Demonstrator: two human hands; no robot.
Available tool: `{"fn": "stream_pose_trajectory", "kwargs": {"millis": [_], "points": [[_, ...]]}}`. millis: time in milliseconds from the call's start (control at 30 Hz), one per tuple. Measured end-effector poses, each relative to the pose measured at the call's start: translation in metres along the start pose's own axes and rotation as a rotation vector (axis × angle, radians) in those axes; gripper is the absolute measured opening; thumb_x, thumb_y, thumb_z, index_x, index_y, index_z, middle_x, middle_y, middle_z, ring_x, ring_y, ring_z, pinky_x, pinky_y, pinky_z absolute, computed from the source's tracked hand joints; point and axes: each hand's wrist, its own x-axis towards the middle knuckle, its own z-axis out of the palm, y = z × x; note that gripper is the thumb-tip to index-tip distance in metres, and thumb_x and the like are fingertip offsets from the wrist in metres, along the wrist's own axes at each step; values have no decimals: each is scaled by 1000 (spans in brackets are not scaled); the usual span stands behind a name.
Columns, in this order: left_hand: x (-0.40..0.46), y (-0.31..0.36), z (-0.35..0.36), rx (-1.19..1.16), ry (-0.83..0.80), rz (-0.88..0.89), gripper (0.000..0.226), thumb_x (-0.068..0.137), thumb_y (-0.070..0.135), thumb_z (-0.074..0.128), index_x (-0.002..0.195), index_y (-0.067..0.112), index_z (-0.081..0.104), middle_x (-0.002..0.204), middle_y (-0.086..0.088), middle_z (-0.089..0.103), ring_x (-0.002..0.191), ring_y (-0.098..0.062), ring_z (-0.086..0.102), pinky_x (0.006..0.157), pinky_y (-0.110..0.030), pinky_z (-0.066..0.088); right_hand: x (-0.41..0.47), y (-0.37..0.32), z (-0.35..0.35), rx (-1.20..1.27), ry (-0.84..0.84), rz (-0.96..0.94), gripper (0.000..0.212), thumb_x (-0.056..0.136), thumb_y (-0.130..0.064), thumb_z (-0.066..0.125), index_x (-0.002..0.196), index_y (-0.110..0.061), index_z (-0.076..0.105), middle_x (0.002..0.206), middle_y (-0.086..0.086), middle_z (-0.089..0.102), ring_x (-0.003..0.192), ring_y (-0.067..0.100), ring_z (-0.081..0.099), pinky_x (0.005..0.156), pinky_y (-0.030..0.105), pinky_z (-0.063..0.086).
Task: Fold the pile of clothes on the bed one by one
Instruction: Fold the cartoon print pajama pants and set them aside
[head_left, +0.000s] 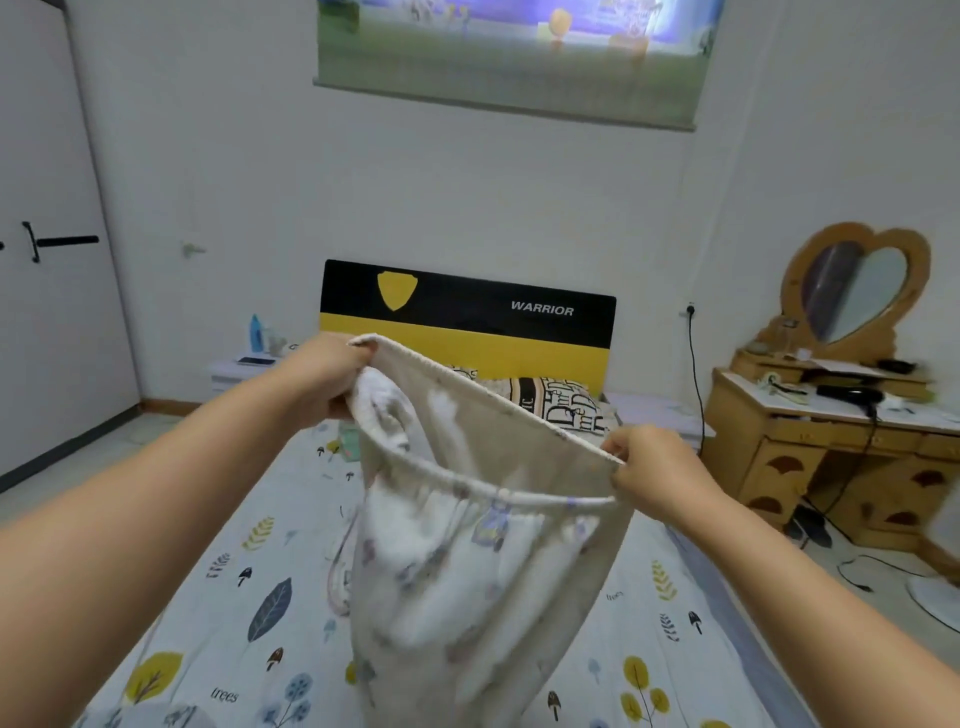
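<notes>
Two bare hands hold one pale printed garment (483, 561) up above the bed (218, 582), each gripping its elastic waistband (467, 486). Left hand (324, 379): fingers curled round a bunched part of the waistband at its far upper corner, thumb side toward the cloth. Right hand (657, 470): thumb and fingers pinching the waistband's opposite end, lower and nearer than the left hand. Between the two hands the waistband is pulled open into a loop, its far edge taut and straight, its near edge sagging in a gathered curve. Below the hands the garment hangs down in loose folds, its lower part blurred and running out of view at the bottom edge. Beneath it lies the bed sheet with leaf, tree and mushroom prints. Beyond the left hand stands a black-and-yellow headboard (467, 322) lettered WARRIOR, with a patterned pillow (561, 402) just past the waistband. Right of the right hand, well apart, stands a wooden dressing table (831, 447) with a heart-shaped mirror (857, 291).
</notes>
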Motion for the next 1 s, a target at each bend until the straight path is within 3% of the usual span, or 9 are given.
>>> {"fn": "stream_pose_trajectory", "kwargs": {"millis": [133, 200, 300, 400, 500, 600, 800, 933, 1000], "points": [[0, -1, -4, -139, 55, -140, 30, 98, 1, 31, 85, 9, 57, 76, -15, 56, 56, -23, 59, 32, -30, 50, -5, 18, -8, 39, -70, 95, 23, 79, -3, 52, 88, -19, 65, 88, 7, 66, 78, 22, 61, 62, 32, 53], [-1, -1, 0, -116, 53, -130, 36, 96, -4, 30, 81, 9, 60, 78, -15, 56, 62, -26, 58, 34, -32, 51, -9, 18, -18, 152, -94, 130, 21, 85, -3, 47, 90, -12, 66, 81, 11, 65, 69, 23, 62, 57, 31, 55], [-4, -1, 6, 56, -41, -74, 32, 93, -5, 33, 85, 4, 62, 79, -16, 60, 67, -26, 61, 49, -31, 56, -14, 13, -40, 488, -75, 203, 24, 92, 0, 40, 87, -4, 63, 74, 14, 63, 59, 23, 61, 44, 26, 51], [-10, 3, 13, 231, -105, -5, 22, 93, 0, 41, 89, 2, 63, 78, -12, 63, 68, -20, 62, 62, -29, 55, -13, 9, -63, 740, 13, 254, 20, 89, 6, 42, 86, 1, 60, 72, 15, 57, 57, 25, 56, 51, 30, 52], [-17, 9, 20, 333, -152, 109, 11, 88, 6, 54, 80, 6, 63, 74, -7, 60, 68, -16, 58, 69, -28, 53, -13, 3, -84, 882, 118, 292, 12, 86, 3, 47, 79, -2, 56, 72, 14, 54, 60, 25, 54, 62, 36, 48], [-21, 12, 26, 198, -185, 169, 12, 89, 12, 55, 94, 5, 64, 88, -11, 64, 80, -22, 62, 80, -37, 56, -18, -6, -98, 822, 152, 217, 7, 83, -1, 51, 86, -2, 58, 73, 16, 55, 60, 26, 54, 57, 33, 46], [-29, 20, 58, -213, -261, 113, 11, 90, 6, 45, 88, 6, 55, 75, -14, 55, 64, -23, 56, 65, -32, 47, -45, -23, -80, 232, -195, -11, 15, 85, -14, 60, 97, -8, 66, 84, 10, 64, 70, 19, 61, 64, 32, 53], [-48, 25, 88, -82, -328, 232, 13, 87, 5, 50, 77, 7, 59, 65, -9, 54, 56, -19, 51, 54, -25, 41, -52, -42, -43, 400, -374, -129, 31, 82, -43, 66, 108, -31, 55, 101, -6, 64, 90, 13, 63, 80, 34, 55], [-55, 26, 100, -45, -339, 256, 15, 86, 4, 52, 74, 7, 59, 64, -8, 54, 55, -17, 51, 50, -22, 42, -50, -52, -24, 583, -327, -183, 17, 83, -40, 64, 96, -33, 57, 98, -5, 65, 88, 13, 62, 75, 32, 53]]}}
